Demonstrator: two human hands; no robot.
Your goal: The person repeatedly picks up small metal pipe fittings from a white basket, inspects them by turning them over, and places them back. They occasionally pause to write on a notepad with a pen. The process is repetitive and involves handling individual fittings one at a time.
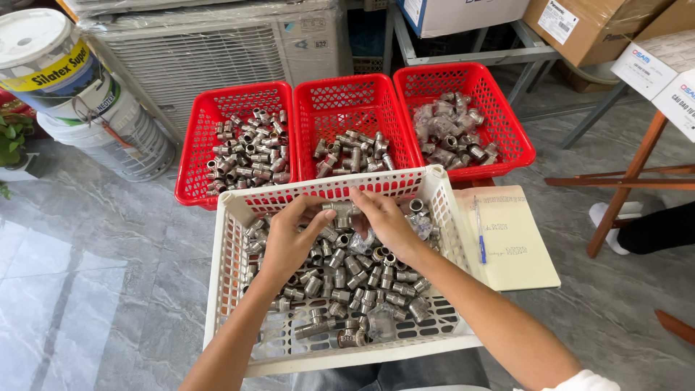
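Hands (340, 224) pinch metal fitting (340, 210) over white basket (224, 289); grey marble floor (87, 289), seemingly storeroom.

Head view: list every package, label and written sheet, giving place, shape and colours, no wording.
Paint bucket: top left, white drum, yellow and green label.
Brown carton: top right shelf, white sticker.
White boxes: right edge, blue and red print.
White carton: top centre, partly cropped.
Notebook: right of white basket, cream page, blue pen.
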